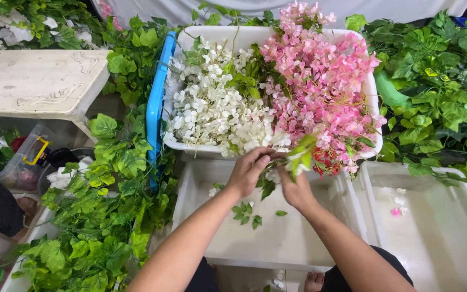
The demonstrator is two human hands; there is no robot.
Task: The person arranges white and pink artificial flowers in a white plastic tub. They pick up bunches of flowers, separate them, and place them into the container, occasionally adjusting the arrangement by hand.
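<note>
Three white plastic tubs in view: one big tub [190,146] at the back stuffed with fake blossoms, white ones [212,108] on its left half and pink ones [320,81] on its right, a shallow tub [277,243] right in front of the person, and a third tub [439,232] off to the right. The shallow one holds just a few loose green leaves [247,212] and a white petal or two; the right one has a couple of stray petals [398,203], white and pink. A blue lid [155,103] stands on edge against the big tub's left side. Green leafy vines [109,205] are piled on both sides, and a worn white bench [33,81] sits upper left. No labels or signs that I can make out.

Both hands meet over the near rim of the big tub. Left hand [248,172] has its fingers curled and pinched on a small flower sprig [298,157] with green leaves; right hand [295,189] is closed on the same sprig from below. The sprig pokes up just right of the fingertips, touching the pink blossoms.
</note>
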